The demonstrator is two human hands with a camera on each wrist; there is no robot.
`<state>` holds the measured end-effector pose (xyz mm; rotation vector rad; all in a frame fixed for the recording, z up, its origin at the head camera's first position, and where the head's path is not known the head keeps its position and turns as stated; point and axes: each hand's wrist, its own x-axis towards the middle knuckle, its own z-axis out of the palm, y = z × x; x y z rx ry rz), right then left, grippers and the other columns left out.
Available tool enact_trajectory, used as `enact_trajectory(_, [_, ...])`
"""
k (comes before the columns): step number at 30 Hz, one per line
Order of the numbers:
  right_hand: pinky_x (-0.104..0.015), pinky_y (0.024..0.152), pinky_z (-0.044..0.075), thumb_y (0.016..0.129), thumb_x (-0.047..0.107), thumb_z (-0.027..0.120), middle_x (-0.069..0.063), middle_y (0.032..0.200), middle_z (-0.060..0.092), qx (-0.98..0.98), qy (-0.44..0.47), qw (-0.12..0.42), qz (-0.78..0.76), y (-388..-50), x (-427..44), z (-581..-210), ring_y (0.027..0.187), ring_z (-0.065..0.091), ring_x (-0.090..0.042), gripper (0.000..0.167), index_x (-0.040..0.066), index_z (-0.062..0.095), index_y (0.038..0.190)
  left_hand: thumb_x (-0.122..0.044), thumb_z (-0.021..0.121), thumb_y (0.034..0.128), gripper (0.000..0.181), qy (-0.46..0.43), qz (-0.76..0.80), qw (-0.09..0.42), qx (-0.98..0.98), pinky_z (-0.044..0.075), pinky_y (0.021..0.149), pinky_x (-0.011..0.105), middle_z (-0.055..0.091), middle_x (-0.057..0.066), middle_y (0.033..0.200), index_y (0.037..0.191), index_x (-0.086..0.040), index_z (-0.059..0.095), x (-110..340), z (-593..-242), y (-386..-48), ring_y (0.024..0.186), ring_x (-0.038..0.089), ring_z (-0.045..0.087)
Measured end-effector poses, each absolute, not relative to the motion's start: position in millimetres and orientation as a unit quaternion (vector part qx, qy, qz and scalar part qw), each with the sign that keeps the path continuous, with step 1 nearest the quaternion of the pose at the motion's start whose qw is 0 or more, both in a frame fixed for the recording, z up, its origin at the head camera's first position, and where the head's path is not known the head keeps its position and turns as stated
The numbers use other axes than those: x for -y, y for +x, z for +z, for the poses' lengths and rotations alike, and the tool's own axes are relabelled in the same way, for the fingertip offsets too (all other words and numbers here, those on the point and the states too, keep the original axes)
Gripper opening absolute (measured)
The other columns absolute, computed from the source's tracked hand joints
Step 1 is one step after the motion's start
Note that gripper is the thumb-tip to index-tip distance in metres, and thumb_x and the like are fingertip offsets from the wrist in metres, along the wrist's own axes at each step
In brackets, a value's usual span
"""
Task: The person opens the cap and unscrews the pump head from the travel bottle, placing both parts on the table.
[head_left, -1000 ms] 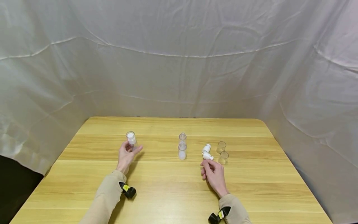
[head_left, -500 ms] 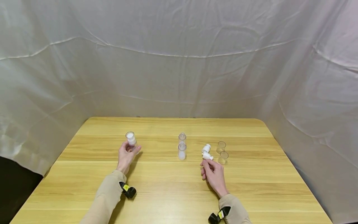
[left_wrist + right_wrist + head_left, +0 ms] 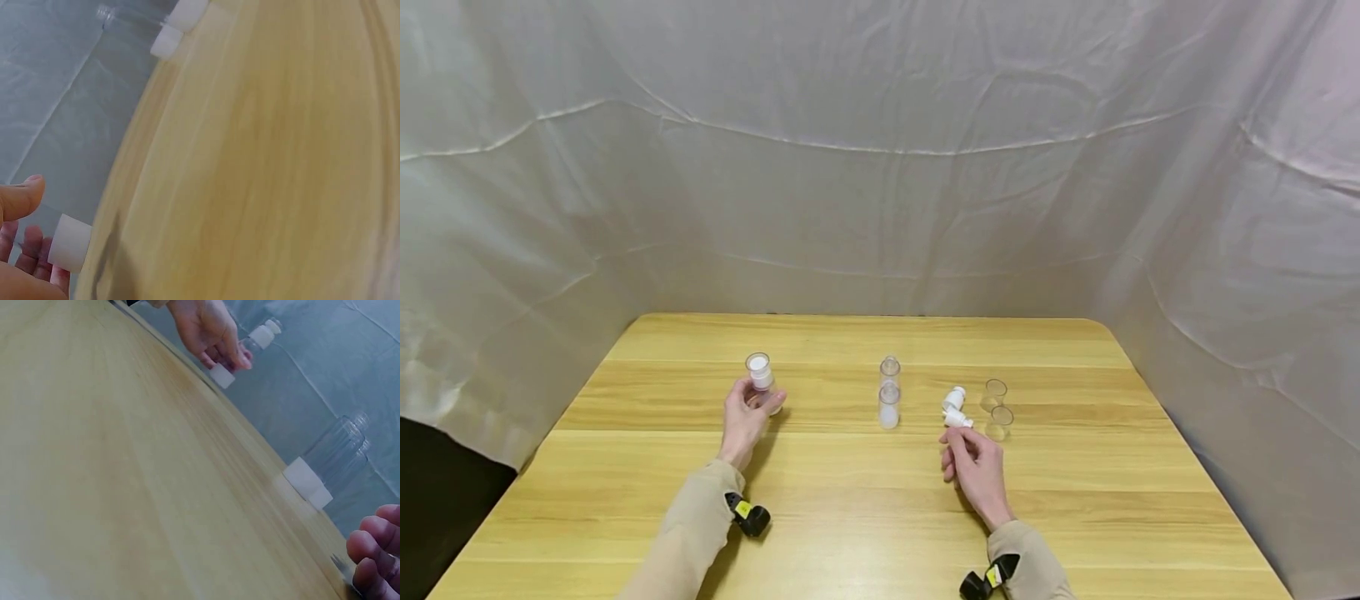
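Note:
Fingers and thumb of my left hand (image 3: 747, 425) grip a clear pump bottle (image 3: 762, 379) with a white pump collar and a clear cap over its top. In the left wrist view its white base (image 3: 70, 244) is just over the table or touching it; I cannot tell which. My right hand (image 3: 977, 471) rests on the table at right, fingers loosely curled and holding nothing. Just beyond its fingertips lie two white pump heads (image 3: 957, 418) on their sides. In the right wrist view only its fingers (image 3: 375, 550) show, at the lower right corner.
Two clear bottles (image 3: 889, 407) with white bases stand one behind the other at mid-table. Two clear caps (image 3: 1000, 423) stand right of the pump heads. A grey curtain (image 3: 880, 208) hangs behind the wooden table (image 3: 850, 517).
My left hand has shifted slightly to the right with the pump bottle in its grip. My right hand, the pump heads and the other bottles stay in place.

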<state>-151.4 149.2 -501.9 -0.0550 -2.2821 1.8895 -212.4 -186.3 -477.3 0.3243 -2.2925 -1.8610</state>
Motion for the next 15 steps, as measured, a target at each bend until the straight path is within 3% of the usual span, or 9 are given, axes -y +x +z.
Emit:
enact_trajectory(3, [-0.024,0.035,0.047,0.103,0.009,0.056,-0.022,0.066,0.065,0.756,-0.017,0.111,0.645,-153.9,-150.7,-507.5,0.043,0.057,-0.009,0.024,-0.007,0.069,0.091,-0.002,0.07,0.0912,0.047,0.1,-0.625,0.099,0.768,0.048,0.086,0.007,0.057,0.025,0.131,0.132,0.005,0.048,179.1,-475.2,-209.4,0.115,0.024,0.06])
enact_trajectory(5, [-0.024,0.037,0.049,0.102,0.008,0.057,-0.019,0.066,0.065,0.748,-0.011,0.129,0.651,-155.0,-151.0,-507.7,0.044,0.057,-0.009,0.022,-0.008,0.069,0.092,-0.002,0.071,0.0904,0.046,0.092,-0.628,0.108,0.765,0.048,0.085,0.007,0.058,0.026,0.129,0.13,0.006,0.049,173.2,-473.6,-206.9,0.114,0.025,0.06])
enact_trajectory(10, [-0.023,0.043,0.052,0.099,0.007,0.061,-0.014,0.071,0.066,0.728,-0.003,0.176,0.663,-157.3,-151.0,-501.9,0.051,0.06,-0.009,0.017,-0.009,0.068,0.098,0.0,0.071,0.0898,0.045,0.076,-0.632,0.103,0.764,0.053,0.098,0.02,0.058,0.027,0.129,0.129,0.007,0.051,158.3,-469.4,-200.5,0.12,0.034,0.06])
enact_trajectory(15, [-0.025,0.048,0.056,0.095,-0.006,0.06,-0.011,0.086,0.065,0.714,0.029,0.238,0.658,-158.8,-150.8,-493.4,0.064,0.063,-0.011,0.017,-0.012,0.064,0.11,0.002,0.071,0.0891,0.044,0.059,-0.64,0.088,0.761,0.054,0.106,0.036,0.059,0.027,0.129,0.128,0.007,0.052,141.7,-467.4,-193.4,0.12,0.036,0.061])
